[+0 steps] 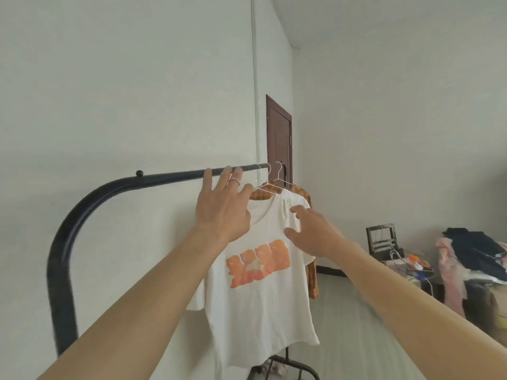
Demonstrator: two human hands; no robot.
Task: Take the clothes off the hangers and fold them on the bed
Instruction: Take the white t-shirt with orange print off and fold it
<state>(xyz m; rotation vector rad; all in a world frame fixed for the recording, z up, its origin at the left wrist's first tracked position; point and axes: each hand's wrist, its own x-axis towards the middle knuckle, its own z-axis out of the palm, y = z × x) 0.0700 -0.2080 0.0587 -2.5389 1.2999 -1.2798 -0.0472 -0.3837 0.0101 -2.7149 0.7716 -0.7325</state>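
Two hands up at the rack: is either one holding anything?

Neither. The left hand (pixel 225 207) is spread, fingers straight, in front of the black rail (pixel 164 178). The right hand (pixel 310 231) is loosely spread just before the shirt's far shoulder. Whether either actually touches cloth or metal, I cannot tell.

And the thing they want?

The white T-shirt (pixel 260 283) with the orange print, hanging from a wire hanger (pixel 258 179) hooked over the rail. It lies straight ahead, between the hands and slightly beyond them. Its long axis drops straight down, and its shoulders run across, roughly from one hand to the other.

Which hand is closer to the hook?

The left, I'd judge, since its fingertips are just beside the hanger's near shoulder. The right is better placed for the cloth. So lifting the hook off the rail looks like the left's job, with the right steadying the shirt.

Anything else on that rail?

A plaid shirt (pixel 312 272) on its own hanger, right behind the white one and close enough that the hooks could snag. Off to the right are a pile of clothes (pixel 472 259) and a cluttered worktop (pixel 437 292) carrying a small open frame box (pixel 380 238). Its contents are too small to make out.
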